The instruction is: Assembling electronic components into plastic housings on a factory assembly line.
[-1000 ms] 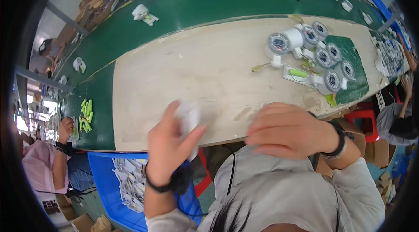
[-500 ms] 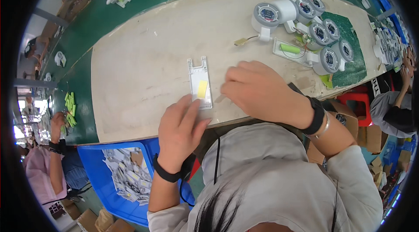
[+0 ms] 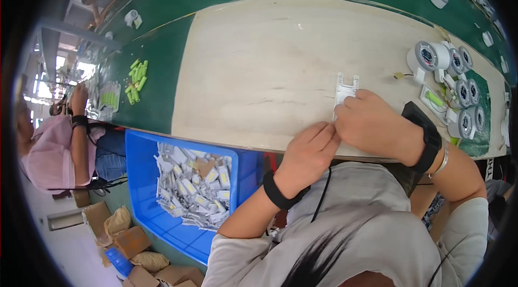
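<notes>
A white plastic panel (image 3: pixel 345 88) with two prongs at its far end lies on the pale work board (image 3: pixel 259 71). My right hand (image 3: pixel 372 125) is closed over its near part, knuckles up, and what its fingertips hold is hidden. My left hand (image 3: pixel 311 152) has its fingers pressed together at the near end of the panel, against my right fingertips. Both hands cover the panel's lower portion. To the right of them is another white panel (image 3: pixel 433 99) with a green cylindrical cell and wires on it.
Several round white-and-grey lamp heads (image 3: pixel 426 56) stand at the right. A blue bin (image 3: pixel 233 179) full of white panels sits below the board's front edge. Green cells (image 3: pixel 137 79) are piled at the left, near a person in pink (image 3: pixel 54 152). Cardboard boxes (image 3: pixel 132 243) lie on the floor.
The view has swung left. My right hand has come over onto the panel and closed there. My left hand has drawn to the panel's near end, and the yellow patch is now covered.
</notes>
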### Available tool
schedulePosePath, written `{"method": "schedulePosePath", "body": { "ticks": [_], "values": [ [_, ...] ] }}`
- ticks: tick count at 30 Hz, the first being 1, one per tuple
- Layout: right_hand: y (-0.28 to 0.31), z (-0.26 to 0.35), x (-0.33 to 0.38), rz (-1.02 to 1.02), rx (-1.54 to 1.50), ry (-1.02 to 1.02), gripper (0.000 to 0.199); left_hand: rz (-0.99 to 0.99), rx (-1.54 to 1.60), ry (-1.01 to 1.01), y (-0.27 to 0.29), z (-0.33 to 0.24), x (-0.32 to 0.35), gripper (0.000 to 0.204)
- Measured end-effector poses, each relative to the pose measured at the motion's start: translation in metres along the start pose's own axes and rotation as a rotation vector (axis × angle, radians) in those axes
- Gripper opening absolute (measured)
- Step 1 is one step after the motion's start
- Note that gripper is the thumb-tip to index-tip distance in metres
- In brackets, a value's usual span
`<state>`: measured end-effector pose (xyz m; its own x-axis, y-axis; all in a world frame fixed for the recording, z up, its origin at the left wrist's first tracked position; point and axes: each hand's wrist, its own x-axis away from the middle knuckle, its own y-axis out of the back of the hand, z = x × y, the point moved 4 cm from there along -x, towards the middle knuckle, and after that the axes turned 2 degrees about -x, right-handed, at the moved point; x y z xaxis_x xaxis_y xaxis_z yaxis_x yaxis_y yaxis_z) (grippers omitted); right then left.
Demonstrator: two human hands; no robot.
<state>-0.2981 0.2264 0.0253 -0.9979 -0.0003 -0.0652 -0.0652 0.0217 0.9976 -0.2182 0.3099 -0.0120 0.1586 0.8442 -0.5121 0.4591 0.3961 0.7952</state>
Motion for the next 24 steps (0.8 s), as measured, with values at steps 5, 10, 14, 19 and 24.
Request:
{"method": "schedulePosePath", "body": {
  "ticks": [5,10,14,19,24],
  "values": [
    [-0.014,-0.039,0.004,-0.097,-0.112,-0.147,0.005,0.013,0.069,-0.005,0.001,0.004,-0.012,0.026],
    [0.025,-0.078,0.049,-0.632,-1.436,-0.691,0.008,0.038,0.006,0.0,0.007,0.008,-0.01,0.018],
    [0.037,-0.039,0.142,-0.565,-1.569,-0.465,0.006,0.09,0.045,-0.019,-0.001,0.008,-0.018,0.021],
    [-0.027,0.028,0.277,-0.118,-2.023,-0.848,0.008,0.132,-0.021,-0.015,-0.013,-0.004,-0.035,0.013],
    [-0.184,0.037,0.441,-1.076,-1.848,-1.879,0.009,0.111,-0.067,0.013,-0.016,-0.002,-0.028,0.013]
  ]
}}
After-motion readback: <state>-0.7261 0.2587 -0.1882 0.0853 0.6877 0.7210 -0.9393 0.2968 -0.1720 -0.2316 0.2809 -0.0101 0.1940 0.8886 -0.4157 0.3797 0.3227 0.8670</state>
